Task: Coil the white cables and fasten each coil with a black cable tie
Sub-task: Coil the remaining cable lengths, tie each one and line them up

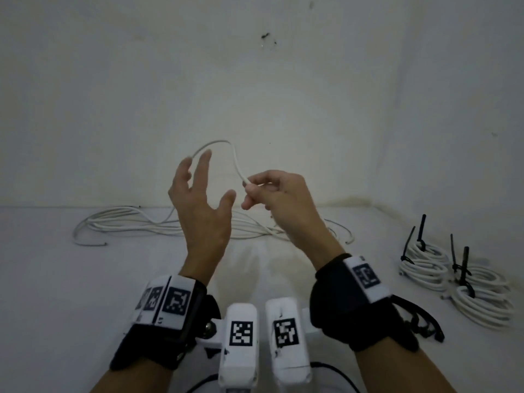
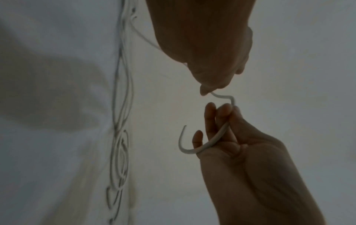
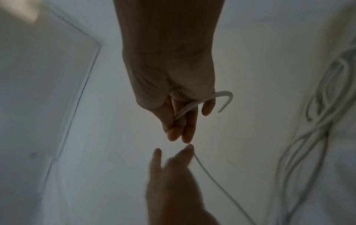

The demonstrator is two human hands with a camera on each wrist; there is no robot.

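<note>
A white cable (image 1: 216,142) arcs in the air between my hands. My right hand (image 1: 253,190) pinches it between thumb and fingertips, and the rest trails down to the loose white cables (image 1: 127,222) on the table. My left hand (image 1: 204,191) is raised with its fingers straight and spread. In the left wrist view the cable (image 2: 217,135) lies across the fingers of my left hand (image 2: 221,129), its hooked end sticking out past them, while the right hand (image 2: 209,84) pinches it above. The right wrist view shows the same cable end (image 3: 225,93) at the left hand (image 3: 179,121).
Several finished white coils (image 1: 425,265) (image 1: 482,302) lie at the right of the white table (image 1: 56,279), each bound with an upright black cable tie (image 1: 422,225). A pale wall (image 1: 283,80) rises just behind the loose cables.
</note>
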